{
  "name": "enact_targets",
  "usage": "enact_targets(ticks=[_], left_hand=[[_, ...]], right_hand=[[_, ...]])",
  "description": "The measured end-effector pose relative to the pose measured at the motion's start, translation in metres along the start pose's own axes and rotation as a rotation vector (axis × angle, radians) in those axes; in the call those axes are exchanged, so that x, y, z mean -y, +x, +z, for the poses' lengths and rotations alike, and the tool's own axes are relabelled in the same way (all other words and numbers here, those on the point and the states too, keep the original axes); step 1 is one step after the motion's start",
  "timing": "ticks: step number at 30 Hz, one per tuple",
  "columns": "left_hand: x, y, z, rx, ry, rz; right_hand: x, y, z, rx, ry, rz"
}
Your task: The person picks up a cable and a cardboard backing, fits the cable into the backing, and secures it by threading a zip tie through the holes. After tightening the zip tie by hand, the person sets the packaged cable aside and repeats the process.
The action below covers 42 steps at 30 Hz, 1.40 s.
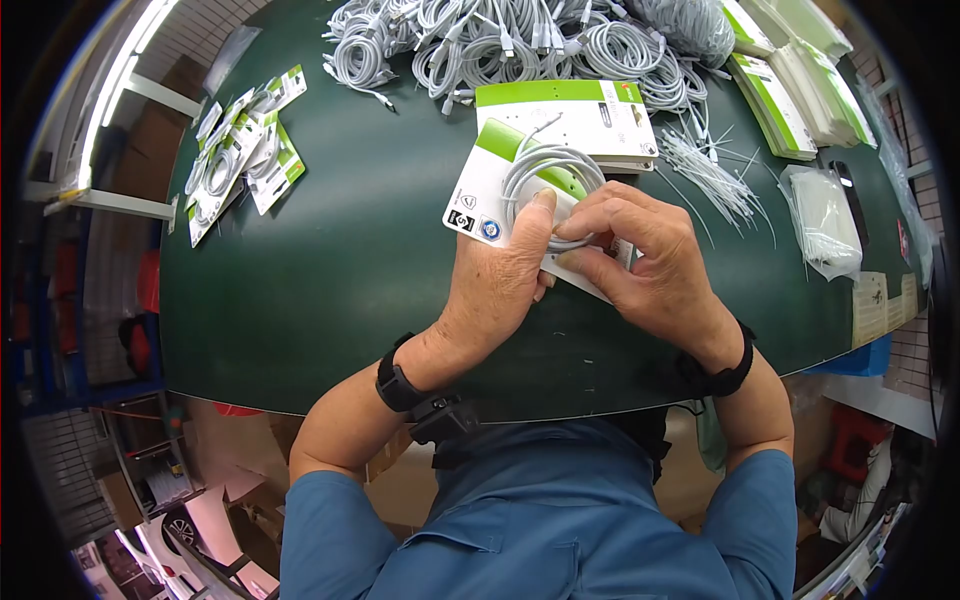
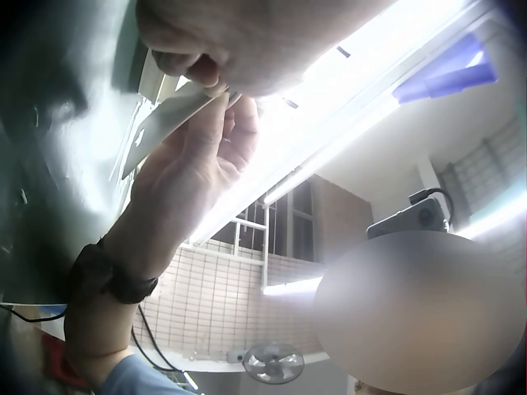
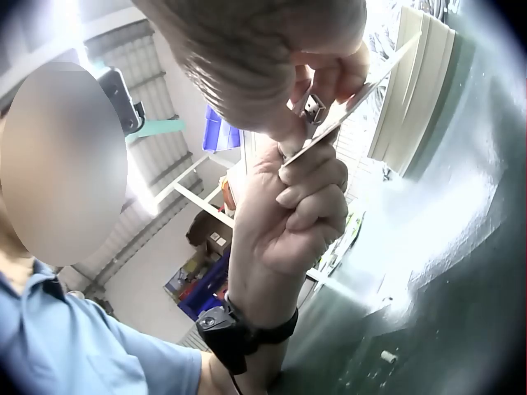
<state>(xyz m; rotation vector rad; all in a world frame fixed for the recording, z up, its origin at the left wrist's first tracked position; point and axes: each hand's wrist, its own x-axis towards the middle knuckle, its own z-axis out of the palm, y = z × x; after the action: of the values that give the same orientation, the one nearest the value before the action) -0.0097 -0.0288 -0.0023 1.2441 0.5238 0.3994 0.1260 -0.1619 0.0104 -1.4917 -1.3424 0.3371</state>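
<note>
In the head view a coiled grey-white cable [image 1: 516,182] lies against a green and white card [image 1: 473,205] above the table's near half. My left hand [image 1: 497,277] grips the card and coil, thumb on the front and fingers curled behind. My right hand [image 1: 655,262] pinches at the coil's lower right with thumb and index finger. A thin white tie end sticks up at the coil's top. The right wrist view shows a metal cable plug [image 3: 313,109] between the right hand's fingers, beside the card's edge [image 3: 350,111]. Fingertips are partly hidden.
Behind the hands lies a stack of cards [image 1: 560,98], with a heap of coiled cables [image 1: 500,50] beyond. Loose white ties [image 1: 715,180], a bag of ties [image 1: 822,222] and more card stacks [image 1: 775,105] are at right. Cards with cables [image 1: 245,160] lie at left.
</note>
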Motion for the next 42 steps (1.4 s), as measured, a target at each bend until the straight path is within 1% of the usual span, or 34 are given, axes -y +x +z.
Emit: enact_targets(ticks=[2, 8, 11, 13, 16, 19, 20, 21, 22, 25, 28, 31, 32, 33, 35, 36, 39, 40, 42], left_hand=[[-0.001, 0.001, -0.001, -0.009, -0.004, 0.006], [-0.007, 0.0, -0.001, -0.056, 0.009, 0.074], [-0.011, -0.004, 0.002, -0.074, 0.06, 0.147], [-0.011, -0.002, 0.0, -0.077, 0.069, 0.182], [-0.021, 0.003, 0.0, -0.083, 0.076, 0.154], [-0.016, 0.007, 0.001, -0.064, 0.073, 0.186], [-0.016, 0.009, 0.001, -0.063, 0.082, 0.196], [-0.017, 0.009, 0.0, -0.066, 0.099, 0.206], [-0.016, 0.009, -0.001, -0.085, 0.1, 0.205], [-0.015, 0.01, -0.001, -0.113, 0.071, 0.202], [-0.014, 0.012, 0.0, -0.119, 0.014, 0.2], [-0.011, 0.013, -0.006, -0.125, 0.005, 0.235], [-0.012, 0.01, -0.007, -0.153, 0.058, 0.218], [-0.01, 0.01, -0.008, -0.196, 0.042, 0.203], [-0.012, 0.007, -0.011, -0.191, 0.059, 0.24], [-0.011, 0.007, -0.011, -0.185, 0.017, 0.247], [-0.012, 0.008, -0.011, -0.182, -0.067, 0.252], [-0.014, 0.008, -0.012, -0.181, -0.08, 0.246], [-0.016, 0.008, -0.015, -0.181, -0.085, 0.237]], right_hand=[[0.0, -0.001, 0.003, -0.02, 0.002, 0.01], [0.003, 0.001, 0.007, -0.065, -0.051, -0.038], [-0.001, 0.001, 0.008, -0.102, -0.024, -0.128], [-0.002, 0.003, 0.003, -0.099, -0.081, -0.209], [-0.003, 0.005, -0.005, -0.093, -0.13, -0.27], [0.003, 0.006, -0.01, -0.123, -0.135, -0.285], [0.006, 0.003, -0.013, -0.115, -0.113, -0.228], [0.004, 0.003, -0.016, -0.111, -0.111, -0.214], [0.002, 0.004, -0.021, -0.129, -0.184, -0.252], [0.001, 0.005, -0.033, -0.153, -0.227, -0.246], [0.006, 0.001, -0.042, -0.157, -0.203, -0.118], [0.01, 0.0, -0.056, -0.166, -0.295, 0.03], [0.01, -0.001, -0.064, -0.161, -0.354, 0.088], [0.006, -0.003, -0.073, -0.161, -0.388, 0.171], [-0.006, -0.009, -0.086, -0.167, -0.444, 0.329], [-0.011, -0.01, -0.09, -0.162, -0.476, 0.383], [-0.038, -0.017, -0.097, -0.078, -0.622, 0.383], [-0.042, -0.019, -0.097, -0.05, -0.641, 0.42], [-0.049, -0.021, -0.088, -0.019, -0.84, 0.382]])
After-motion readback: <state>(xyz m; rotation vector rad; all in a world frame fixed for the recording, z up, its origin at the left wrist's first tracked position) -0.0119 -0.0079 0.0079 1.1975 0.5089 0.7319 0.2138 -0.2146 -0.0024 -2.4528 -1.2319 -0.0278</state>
